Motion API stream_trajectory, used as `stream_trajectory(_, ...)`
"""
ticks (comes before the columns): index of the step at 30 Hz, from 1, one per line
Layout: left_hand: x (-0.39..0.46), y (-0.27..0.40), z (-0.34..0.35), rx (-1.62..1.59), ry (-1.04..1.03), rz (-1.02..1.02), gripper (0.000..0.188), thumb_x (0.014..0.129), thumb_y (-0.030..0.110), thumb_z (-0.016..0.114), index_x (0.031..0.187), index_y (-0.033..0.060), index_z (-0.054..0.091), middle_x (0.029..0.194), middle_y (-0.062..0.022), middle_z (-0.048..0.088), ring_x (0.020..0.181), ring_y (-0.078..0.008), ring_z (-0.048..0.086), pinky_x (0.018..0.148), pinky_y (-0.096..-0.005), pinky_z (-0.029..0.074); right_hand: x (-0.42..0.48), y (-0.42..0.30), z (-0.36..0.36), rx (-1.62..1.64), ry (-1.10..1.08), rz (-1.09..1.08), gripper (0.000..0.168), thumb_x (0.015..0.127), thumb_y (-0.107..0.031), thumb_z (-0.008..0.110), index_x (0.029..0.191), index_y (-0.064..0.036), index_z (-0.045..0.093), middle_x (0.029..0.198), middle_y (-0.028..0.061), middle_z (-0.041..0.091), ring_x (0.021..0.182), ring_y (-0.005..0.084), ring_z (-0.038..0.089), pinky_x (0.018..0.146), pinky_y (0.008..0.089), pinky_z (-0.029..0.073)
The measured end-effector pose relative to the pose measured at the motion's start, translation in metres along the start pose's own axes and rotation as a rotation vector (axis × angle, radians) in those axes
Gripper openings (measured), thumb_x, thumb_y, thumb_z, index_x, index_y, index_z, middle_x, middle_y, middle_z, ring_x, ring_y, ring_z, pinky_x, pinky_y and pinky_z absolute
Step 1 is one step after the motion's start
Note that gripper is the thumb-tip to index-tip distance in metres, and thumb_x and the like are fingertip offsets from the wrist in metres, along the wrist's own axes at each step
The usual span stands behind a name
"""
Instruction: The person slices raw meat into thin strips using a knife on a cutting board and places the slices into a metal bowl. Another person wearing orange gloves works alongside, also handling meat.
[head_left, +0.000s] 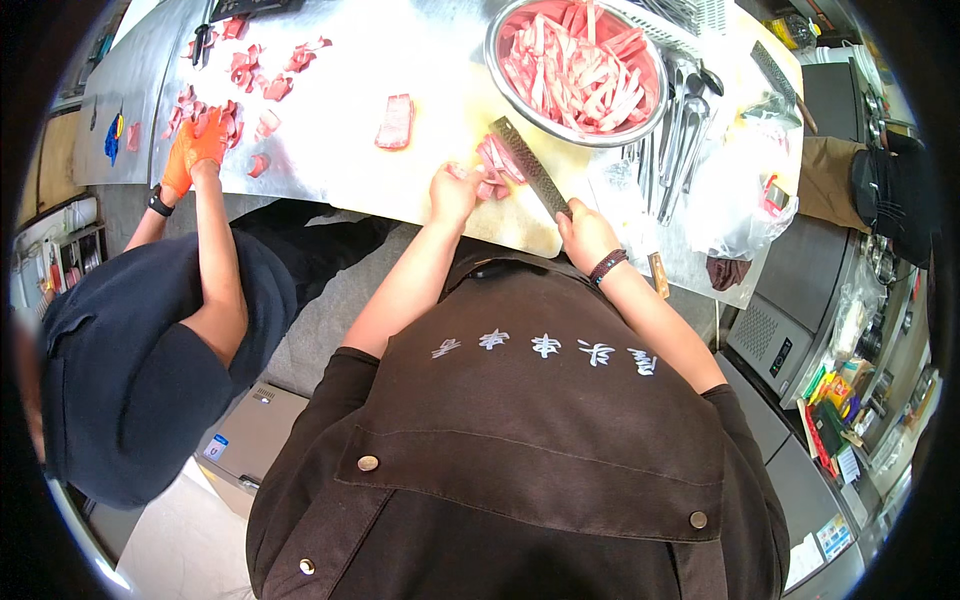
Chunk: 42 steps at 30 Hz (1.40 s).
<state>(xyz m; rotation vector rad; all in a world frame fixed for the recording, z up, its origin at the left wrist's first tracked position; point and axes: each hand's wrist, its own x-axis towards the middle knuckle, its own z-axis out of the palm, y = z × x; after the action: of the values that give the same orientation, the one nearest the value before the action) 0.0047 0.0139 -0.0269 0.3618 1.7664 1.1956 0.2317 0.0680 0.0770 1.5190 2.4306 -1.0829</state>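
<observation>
My right hand grips the handle of a kitchen knife with a broad, dark, hammered-looking blade. The blade slants up and to the left over a pale cutting board, beside a small pile of raw meat strips. At the pile's left side is my left hand, its fingers curled against the meat; its exact hold is partly hidden. Farther left on the board lies a thick slab of raw meat. Beyond the knife stands a metal bowl heaped with cut meat strips.
On the left a co-worker's orange-gloved hands handle meat pieces, near a black-handled knife. Metal ladles and tongs, a clear plastic bag and another knife lie right. Another person's leg shows at the table's right.
</observation>
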Motion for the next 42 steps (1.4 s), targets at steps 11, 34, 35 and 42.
stream_trajectory(11, -0.025, 0.006, -0.050, 0.404, 0.074, 0.085, 0.051, 0.068, 0.000, 0.079, 0.107, -0.0071, 0.046, 0.091, -0.0151, 0.059, 0.072, -0.0224, 0.063, 0.063, -0.0328, 0.053, -0.004, -0.018, 0.007, -0.095, -0.158, -0.101, 0.022, 0.095, -0.021, 0.052, 0.096, 0.001, 0.054, 0.078, 0.0263, 0.066, 0.078, 0.0431, 0.066, 0.072, 0.0511, 0.052)
stream_trajectory(34, -0.061, -0.006, -0.054, 0.810, 0.109, 0.570, 0.015, 0.075, 0.002, 0.066, 0.090, 0.0007, 0.069, 0.101, -0.0151, 0.066, 0.097, -0.0348, 0.058, 0.086, -0.0421, 0.049, 0.007, -0.079, 0.051, -0.187, -0.284, -0.181, 0.018, 0.087, -0.007, 0.047, 0.099, 0.005, 0.052, 0.079, 0.0273, 0.067, 0.078, 0.0403, 0.069, 0.071, 0.0485, 0.054)
stream_trajectory(35, -0.062, -0.006, -0.053, 0.800, 0.119, 0.578, 0.014, 0.075, 0.002, 0.066, 0.089, 0.0010, 0.069, 0.101, -0.0149, 0.066, 0.097, -0.0347, 0.058, 0.086, -0.0421, 0.049, 0.008, -0.079, 0.053, -0.191, -0.293, -0.165, 0.018, 0.087, -0.007, 0.046, 0.099, 0.006, 0.052, 0.080, 0.0276, 0.067, 0.078, 0.0405, 0.069, 0.072, 0.0485, 0.054)
stream_trajectory(42, -0.059, -0.009, -0.056, 0.771, 0.119, 0.619, 0.010, 0.074, 0.002, 0.067, 0.085, 0.0025, 0.067, 0.094, -0.0137, 0.064, 0.093, -0.0348, 0.058, 0.085, -0.0423, 0.049, 0.025, -0.094, 0.075, -0.153, -0.274, -0.115, 0.018, 0.086, -0.006, 0.046, 0.098, 0.007, 0.052, 0.083, 0.0289, 0.068, 0.081, 0.0421, 0.069, 0.072, 0.0489, 0.055)
